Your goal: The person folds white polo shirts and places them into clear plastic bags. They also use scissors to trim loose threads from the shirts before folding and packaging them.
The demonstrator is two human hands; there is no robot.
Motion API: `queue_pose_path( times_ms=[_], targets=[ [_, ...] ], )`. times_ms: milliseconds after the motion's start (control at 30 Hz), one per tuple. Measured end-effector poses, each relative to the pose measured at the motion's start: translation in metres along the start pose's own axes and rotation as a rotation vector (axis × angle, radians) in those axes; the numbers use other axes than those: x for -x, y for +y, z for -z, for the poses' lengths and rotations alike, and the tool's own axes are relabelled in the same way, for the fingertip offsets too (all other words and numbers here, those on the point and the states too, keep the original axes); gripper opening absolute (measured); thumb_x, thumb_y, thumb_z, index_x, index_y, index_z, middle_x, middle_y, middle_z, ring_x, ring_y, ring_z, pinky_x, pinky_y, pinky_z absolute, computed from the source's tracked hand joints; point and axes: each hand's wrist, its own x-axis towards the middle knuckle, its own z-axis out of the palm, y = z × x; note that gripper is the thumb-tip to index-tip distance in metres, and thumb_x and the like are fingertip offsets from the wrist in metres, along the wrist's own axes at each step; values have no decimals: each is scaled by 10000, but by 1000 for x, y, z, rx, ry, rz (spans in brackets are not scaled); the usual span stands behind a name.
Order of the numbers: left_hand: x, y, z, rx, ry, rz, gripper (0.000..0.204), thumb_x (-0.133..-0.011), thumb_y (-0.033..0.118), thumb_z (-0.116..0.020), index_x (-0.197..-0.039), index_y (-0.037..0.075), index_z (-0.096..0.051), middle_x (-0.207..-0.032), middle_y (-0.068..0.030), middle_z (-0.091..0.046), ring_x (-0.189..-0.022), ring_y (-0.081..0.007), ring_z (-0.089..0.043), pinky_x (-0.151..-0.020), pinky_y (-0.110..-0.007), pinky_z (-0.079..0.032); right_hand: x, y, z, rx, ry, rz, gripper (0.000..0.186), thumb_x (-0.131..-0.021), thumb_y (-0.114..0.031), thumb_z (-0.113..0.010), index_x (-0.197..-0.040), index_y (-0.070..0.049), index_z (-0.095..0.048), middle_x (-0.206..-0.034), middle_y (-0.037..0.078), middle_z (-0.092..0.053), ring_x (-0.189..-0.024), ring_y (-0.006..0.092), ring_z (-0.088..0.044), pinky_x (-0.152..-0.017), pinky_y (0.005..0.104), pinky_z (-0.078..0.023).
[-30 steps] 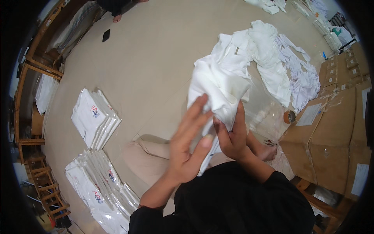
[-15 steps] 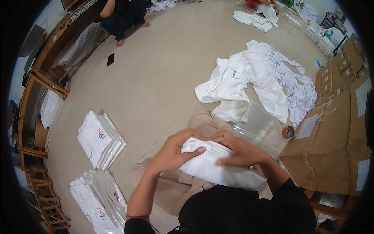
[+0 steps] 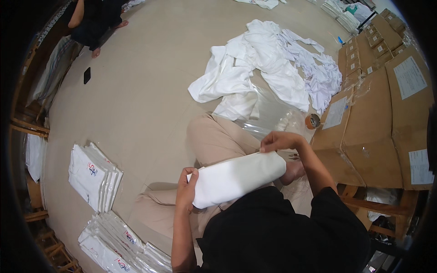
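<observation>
A folded white garment (image 3: 236, 178) lies across my lap, stretched between both hands. My left hand (image 3: 186, 189) grips its left end, fingers wrapped over the edge. My right hand (image 3: 278, 141) pinches its upper right corner. I sit cross-legged in beige trousers (image 3: 214, 139) on the floor. Ahead of my knees lies a heap of loose white garments (image 3: 268, 63) with clear plastic bags (image 3: 273, 116) beside it.
Two stacks of bagged white shirts (image 3: 93, 175) (image 3: 116, 245) lie on the floor to my left. Cardboard boxes (image 3: 378, 104) stand on the right, with a tape roll (image 3: 312, 121) at their foot. A phone (image 3: 87, 75) and another seated person (image 3: 93, 22) are at the far left.
The garment, held up and bunched a second ago, came down onto my lap and was folded into a flat bundle. My hands have moved apart to its two ends.
</observation>
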Motion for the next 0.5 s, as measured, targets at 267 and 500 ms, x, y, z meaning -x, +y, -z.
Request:
queue_pose_path(
  times_ms=[267,500],
  targets=[
    [-12,-16,13,-271,10,-307,293,-1146,306,-627,-1312,66,-652,-1110,-40,-676,-1014,-114,-596,-921,-268,-491,-43,98,15,497,1073,-127,432,-844,-359,-917,-989,0,-726,-921,158,-728,-840,308,-715,-782,425,-571],
    [-23,-13,53,238,3,-110,435,-1161,419,-563,-1442,90,-600,-1343,-85,-684,-1220,-183,-645,-1038,-338,-510,-50,137,16,523,1057,23,364,-893,-331,-881,-986,-24,-707,-973,165,-655,-907,352,-671,-829,450,-543]
  ],
)
